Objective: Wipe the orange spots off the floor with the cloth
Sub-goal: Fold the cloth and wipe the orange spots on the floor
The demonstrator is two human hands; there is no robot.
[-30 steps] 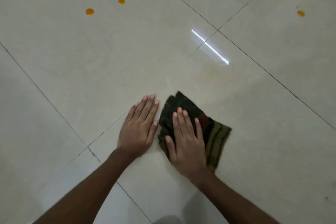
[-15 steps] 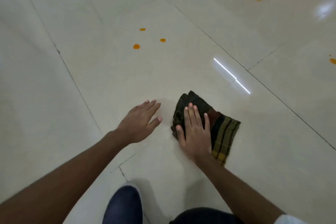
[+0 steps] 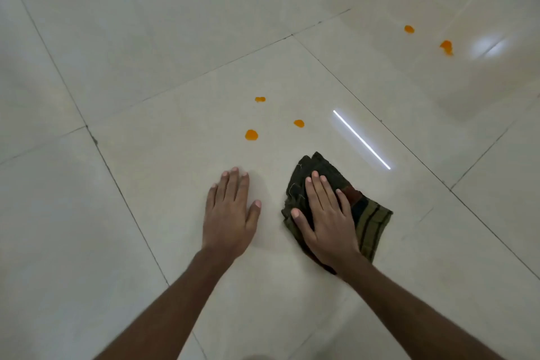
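A dark folded cloth (image 3: 371, 213) with olive stripes lies on the pale tiled floor (image 3: 146, 67). My right hand (image 3: 327, 219) presses flat on top of it, fingers together. My left hand (image 3: 230, 213) rests palm down on the bare tile, a little to the cloth's left. Three orange spots sit just beyond the hands: the largest orange spot (image 3: 251, 135), a second orange spot (image 3: 299, 123) and a small orange spot (image 3: 260, 99). Farther off at the upper right are two more orange spots (image 3: 409, 28) (image 3: 446, 47).
Dark grout lines (image 3: 122, 193) cross the glossy tiles. A bright strip of reflected light (image 3: 361, 139) shows just right of the cloth, and a softer glare patch (image 3: 488, 45) lies at the far right.
The view has shifted, so the three nearby spots now sit much closer ahead of my hands. My left hand has flattened onto the tile. My right hand stays pressed on the cloth.
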